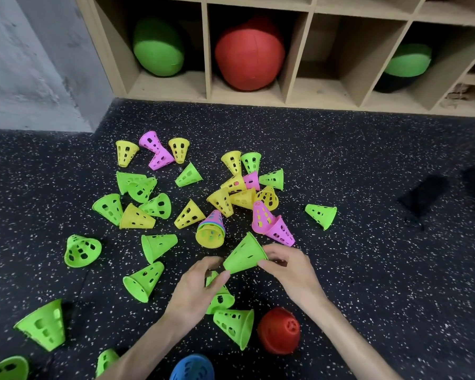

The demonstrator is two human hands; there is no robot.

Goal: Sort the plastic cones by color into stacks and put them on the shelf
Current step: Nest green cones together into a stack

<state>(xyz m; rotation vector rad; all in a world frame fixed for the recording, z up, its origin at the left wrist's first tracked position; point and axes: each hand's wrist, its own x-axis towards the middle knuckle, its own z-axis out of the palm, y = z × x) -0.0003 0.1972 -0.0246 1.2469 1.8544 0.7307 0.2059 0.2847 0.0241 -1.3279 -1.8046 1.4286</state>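
Observation:
Both hands hold one green cone [244, 255] just above the floor. My left hand [200, 286] pinches its narrow end and my right hand [288, 270] grips its wide rim. Under my left hand lies another green cone [220, 298], partly hidden. Several green, yellow and pink perforated cones lie scattered on the dark speckled floor, including a yellow pile [239, 193], pink cones [272, 226] and a nested multicolour stack [211, 231]. A red cone [279, 330] and a blue cone [192, 368] lie near me. The wooden shelf [288, 86] stands beyond the pile.
The shelf cubbies hold a green ball [158, 48], a red ball [248, 54] and another green ball [407, 60]; one cubby [329, 78] between them is bare. A grey wall [33, 64] is at the left. A dark object [422, 196] lies at right.

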